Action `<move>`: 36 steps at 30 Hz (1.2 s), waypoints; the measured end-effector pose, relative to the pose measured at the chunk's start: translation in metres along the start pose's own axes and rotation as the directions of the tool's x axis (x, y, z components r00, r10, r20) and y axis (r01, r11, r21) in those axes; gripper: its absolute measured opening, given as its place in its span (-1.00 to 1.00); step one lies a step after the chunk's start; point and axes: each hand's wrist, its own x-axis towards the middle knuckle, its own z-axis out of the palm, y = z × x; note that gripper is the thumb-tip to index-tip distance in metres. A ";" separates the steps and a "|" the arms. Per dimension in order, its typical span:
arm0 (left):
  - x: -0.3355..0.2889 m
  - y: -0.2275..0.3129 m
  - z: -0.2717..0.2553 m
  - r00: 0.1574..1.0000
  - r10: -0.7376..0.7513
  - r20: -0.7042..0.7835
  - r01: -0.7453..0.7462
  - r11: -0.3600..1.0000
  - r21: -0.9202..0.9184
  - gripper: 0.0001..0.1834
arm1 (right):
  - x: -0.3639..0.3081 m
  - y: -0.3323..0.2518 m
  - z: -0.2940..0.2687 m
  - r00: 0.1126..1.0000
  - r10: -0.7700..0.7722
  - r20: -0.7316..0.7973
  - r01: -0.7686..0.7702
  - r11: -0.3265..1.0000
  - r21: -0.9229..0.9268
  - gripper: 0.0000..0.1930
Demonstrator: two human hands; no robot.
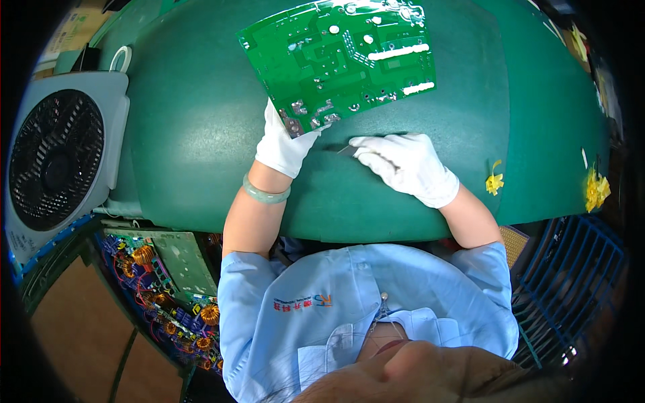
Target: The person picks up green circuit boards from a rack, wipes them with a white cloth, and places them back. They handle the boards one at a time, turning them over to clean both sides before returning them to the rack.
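A large green circuit board point(322, 74) is raised above the green table, tilted, with its solder side facing up. Strips and dabs of white material lie on its right part and along the far edge. In a white glove, my left hand point(287, 144) grips the board by its near left corner, fingers partly hidden beneath it. My right hand point(410, 164), also gloved in white, is closed on a small, thin, grey blade-like tool point(348, 150) whose exact kind I cannot make out. Its tip points left, just below the board and apart from it.
A grey box fan point(115, 151) stands at the left edge of the green table point(201, 181). Crumpled yellow scraps point(494, 183) stick to the table on the right. Boards with copper coils point(168, 289) sit at lower left. A blue wire rack point(571, 275) stands at lower right.
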 end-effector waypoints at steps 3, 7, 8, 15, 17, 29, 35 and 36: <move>0.004 0.003 0.003 0.996 -0.060 -0.071 0.063 0.997 0.039 -0.46 | 0.001 0.013 -0.006 0.967 0.128 -0.220 -0.119 0.991 0.057 -0.91; 0.004 0.003 0.005 0.996 -0.075 -0.038 0.075 0.997 -0.017 -0.48 | -0.002 0.020 -0.002 0.949 0.139 -0.284 -0.142 0.990 0.008 -0.88; 0.004 0.003 0.005 0.998 -0.061 -0.012 0.061 0.998 -0.019 -0.48 | -0.001 0.018 -0.002 0.946 0.138 -0.291 -0.143 0.990 0.007 -0.87; 0.008 -0.006 -0.014 0.985 0.066 0.157 -0.074 0.996 0.045 -0.56 | 0.001 0.014 0.003 0.966 0.168 -0.194 -0.176 0.984 -0.022 -0.86; 0.009 -0.004 -0.010 0.996 -0.086 0.010 0.086 0.987 -0.135 -0.60 | 0.004 0.011 0.002 0.989 0.056 -0.135 -0.064 0.996 -0.059 -0.86; 0.006 -0.004 -0.006 0.996 0.014 0.083 -0.019 0.998 0.055 -0.62 | 0.015 -0.010 0.008 0.986 -0.054 -0.159 0.046 0.998 -0.053 -0.75; 0.005 -0.001 -0.009 0.988 0.075 0.134 -0.113 0.946 0.304 -0.61 | 0.026 -0.024 0.008 0.992 0.035 -0.121 -0.061 0.973 -0.222 -0.56; 0.003 -0.001 -0.007 0.968 0.182 0.172 -0.251 0.715 0.653 -0.61 | 0.030 -0.029 0.009 0.991 0.048 -0.123 -0.076 0.970 -0.230 -0.62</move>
